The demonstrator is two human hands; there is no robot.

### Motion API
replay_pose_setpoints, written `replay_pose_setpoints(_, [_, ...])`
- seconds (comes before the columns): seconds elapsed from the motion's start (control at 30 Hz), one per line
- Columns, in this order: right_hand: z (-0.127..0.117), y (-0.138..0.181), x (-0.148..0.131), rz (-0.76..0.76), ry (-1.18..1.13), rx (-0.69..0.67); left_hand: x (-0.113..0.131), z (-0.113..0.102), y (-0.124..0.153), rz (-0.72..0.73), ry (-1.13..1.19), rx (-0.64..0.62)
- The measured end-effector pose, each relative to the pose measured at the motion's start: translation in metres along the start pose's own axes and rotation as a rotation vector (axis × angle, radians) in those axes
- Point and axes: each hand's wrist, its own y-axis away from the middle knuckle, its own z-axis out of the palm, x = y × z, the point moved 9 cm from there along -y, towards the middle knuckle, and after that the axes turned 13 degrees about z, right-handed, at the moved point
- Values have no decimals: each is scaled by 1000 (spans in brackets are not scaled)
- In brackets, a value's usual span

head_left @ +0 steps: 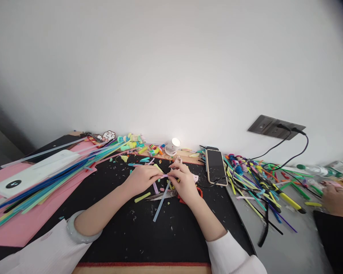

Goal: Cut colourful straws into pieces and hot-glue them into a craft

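Observation:
My left hand (143,177) and my right hand (183,182) meet over a black mat (137,232). Both pinch a small pink-and-lilac piece of folded straw (164,176) between their fingertips. A pale blue straw (161,205) runs down from that piece toward me. Scissors with a red handle (171,195) lie on the mat just under my right hand. A yellow-green straw bit (142,197) lies near my left wrist.
A bundle of long coloured straws (54,179) lies on pink paper (20,224) at left. A phone (215,166) lies right of my hands, with loose straws and black cables (260,190) beyond. A small lit candle (173,146) stands by the wall. Another person's hand (335,198) rests at far right.

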Motion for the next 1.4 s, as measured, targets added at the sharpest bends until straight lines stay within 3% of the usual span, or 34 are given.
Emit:
replay_pose_setpoints(0.6, [7,2,-6,-20,41,-65,6,5,-3,21,-62,-70])
replay_pose_setpoints(1.4, [-5,-4,13,80,-9,-4,-11,-6,2,-45,-18,-5])
